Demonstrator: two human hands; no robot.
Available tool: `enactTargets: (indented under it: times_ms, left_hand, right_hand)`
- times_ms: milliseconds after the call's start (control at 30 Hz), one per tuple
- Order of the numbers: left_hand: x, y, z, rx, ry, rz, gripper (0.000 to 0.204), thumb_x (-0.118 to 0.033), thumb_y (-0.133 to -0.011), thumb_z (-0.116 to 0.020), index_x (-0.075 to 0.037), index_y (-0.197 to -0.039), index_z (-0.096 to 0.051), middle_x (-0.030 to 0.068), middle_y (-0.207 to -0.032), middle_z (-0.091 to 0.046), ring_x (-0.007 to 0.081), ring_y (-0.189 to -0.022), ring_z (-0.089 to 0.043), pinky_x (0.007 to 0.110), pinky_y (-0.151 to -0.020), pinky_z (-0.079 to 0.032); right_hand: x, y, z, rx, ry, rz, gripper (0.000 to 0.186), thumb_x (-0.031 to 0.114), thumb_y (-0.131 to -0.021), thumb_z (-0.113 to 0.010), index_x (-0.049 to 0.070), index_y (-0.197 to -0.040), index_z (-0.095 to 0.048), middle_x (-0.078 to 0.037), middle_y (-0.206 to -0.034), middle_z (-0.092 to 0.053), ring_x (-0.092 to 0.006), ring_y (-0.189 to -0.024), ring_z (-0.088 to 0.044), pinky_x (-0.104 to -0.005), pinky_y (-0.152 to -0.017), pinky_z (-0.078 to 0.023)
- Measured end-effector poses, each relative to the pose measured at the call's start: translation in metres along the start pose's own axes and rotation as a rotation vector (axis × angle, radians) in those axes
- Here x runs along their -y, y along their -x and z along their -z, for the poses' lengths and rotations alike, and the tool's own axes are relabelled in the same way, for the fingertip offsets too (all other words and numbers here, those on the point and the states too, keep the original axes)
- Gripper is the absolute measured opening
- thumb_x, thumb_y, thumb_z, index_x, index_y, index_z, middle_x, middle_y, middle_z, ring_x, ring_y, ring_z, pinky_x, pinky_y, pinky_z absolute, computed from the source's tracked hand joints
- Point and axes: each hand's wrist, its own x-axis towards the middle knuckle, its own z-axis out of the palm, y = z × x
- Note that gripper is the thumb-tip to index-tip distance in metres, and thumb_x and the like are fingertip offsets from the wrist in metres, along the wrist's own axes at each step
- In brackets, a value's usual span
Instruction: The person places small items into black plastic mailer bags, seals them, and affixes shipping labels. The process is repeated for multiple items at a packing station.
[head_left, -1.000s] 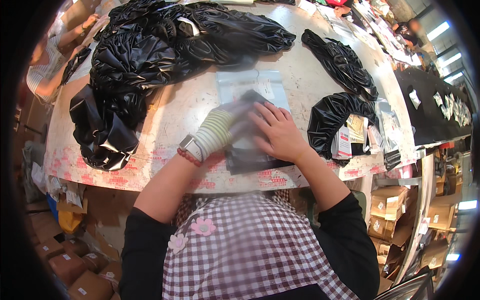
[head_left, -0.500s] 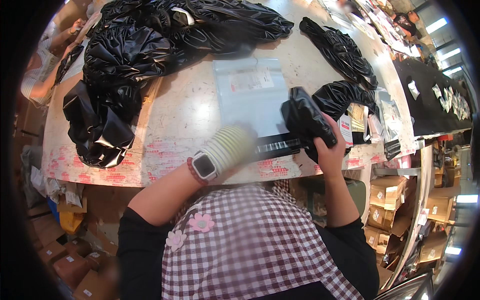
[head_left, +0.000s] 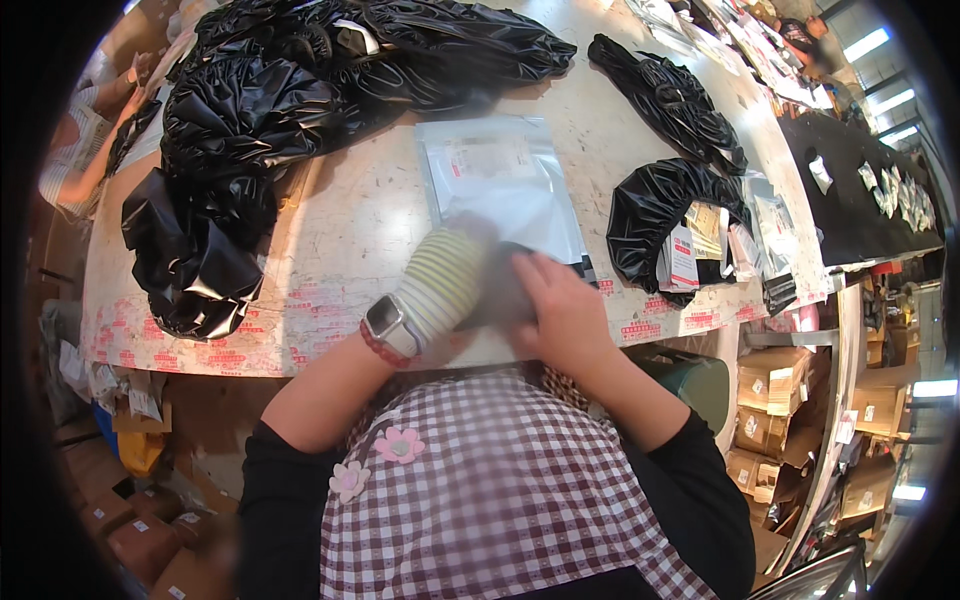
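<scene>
A dark folded bundle of shiny black sheeting (head_left: 503,287), blurred, lies between my hands near the table's front edge. My right hand (head_left: 568,308) is closed on its right side, with fingers bent over the top. My left hand (head_left: 447,272), in a yellow-green striped glove, is against its left side; motion smears its fingers. Just beyond them a pale plastic mailing bag (head_left: 505,185) lies flat, a printed label at its far end. My hands partly cover the bag's near end.
Crumpled black sheeting (head_left: 250,105) heaps over the table's far left. To the right lie a long black bundle (head_left: 670,100) and a gathered black cover (head_left: 640,215) around printed cards (head_left: 678,262). Cardboard boxes (head_left: 770,385) fill shelves below right. Another person's arm (head_left: 75,165) shows at left.
My right hand has carried the black bundle leftward and nearer, up to my left hand. The mailing bag's near end has shifted. The gathered cover at right is no longer overlapped by the bundle.
</scene>
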Motion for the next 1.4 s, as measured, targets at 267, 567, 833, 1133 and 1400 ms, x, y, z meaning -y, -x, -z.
enactTargets:
  times_ms: [267, 567, 833, 1133, 1400]
  left_hand:
    - [0.002, 0.023, -0.014, -0.031, 0.052, 0.376, 0.045, -0.02, -0.093, -0.069, -0.002, -0.129, -0.049, 0.0182, -0.088, -0.068, 0.0386, -0.084, -0.07, 0.047, -0.074, -0.056]
    - [0.018, 0.007, -0.02, -0.027, 0.121, 0.504, 0.024, -0.004, -0.091, -0.059, -0.003, -0.114, -0.05, 0.0138, -0.073, -0.064, 0.0305, -0.068, -0.067, 0.042, -0.067, -0.054]
    - [0.004, 0.038, 0.001, 0.128, 0.505, 0.521, 0.008, 0.001, -0.093, -0.057, -0.001, -0.101, -0.056, 0.0074, -0.08, -0.066, 0.014, -0.076, -0.065, 0.032, -0.069, -0.055]
    - [0.011, 0.058, -0.001, 0.215, 0.649, 0.433, 0.009, 0.003, -0.093, -0.057, -0.001, -0.1, -0.061, 0.002, -0.085, -0.064, 0.0104, -0.084, -0.064, 0.028, -0.078, -0.056]
    - [0.012, 0.066, 0.016, 0.158, 1.306, 0.783, 0.014, -0.012, -0.1, -0.062, -0.001, -0.108, -0.059, 0.0048, -0.096, -0.066, 0.0153, -0.087, -0.069, 0.031, -0.076, -0.06]
  right_hand:
    - [-0.01, -0.028, -0.033, 0.003, -0.062, -0.181, 0.048, 0.014, -0.082, -0.073, -0.002, -0.123, -0.053, -0.023, -0.116, -0.06, -0.0427, -0.106, -0.061, -0.0531, -0.093, -0.05]
    - [-0.014, -0.066, -0.037, 0.035, -0.061, -0.323, 0.036, 0.021, -0.084, -0.068, -0.001, -0.112, -0.066, -0.027, -0.106, -0.067, -0.0461, -0.103, -0.064, -0.0522, -0.092, -0.052]
    - [-0.016, -0.066, -0.042, 0.525, 0.335, -0.072, 0.017, 0.018, -0.085, -0.067, 0.011, -0.093, -0.08, -0.011, -0.095, -0.077, -0.0317, -0.094, -0.074, -0.0466, -0.08, -0.055]
    - [-0.057, -0.105, -0.1, 0.116, 0.236, -0.044, 0.043, 0.019, -0.087, -0.068, 0.005, -0.128, -0.065, -0.019, -0.12, -0.067, -0.0374, -0.106, -0.066, -0.0511, -0.089, -0.051]
    - [0.012, 0.002, -0.055, -0.187, -0.54, 0.008, 0.024, 0.014, -0.089, -0.075, 0.003, -0.11, -0.071, -0.015, -0.101, -0.066, -0.0319, -0.084, -0.067, -0.0414, -0.076, -0.054]
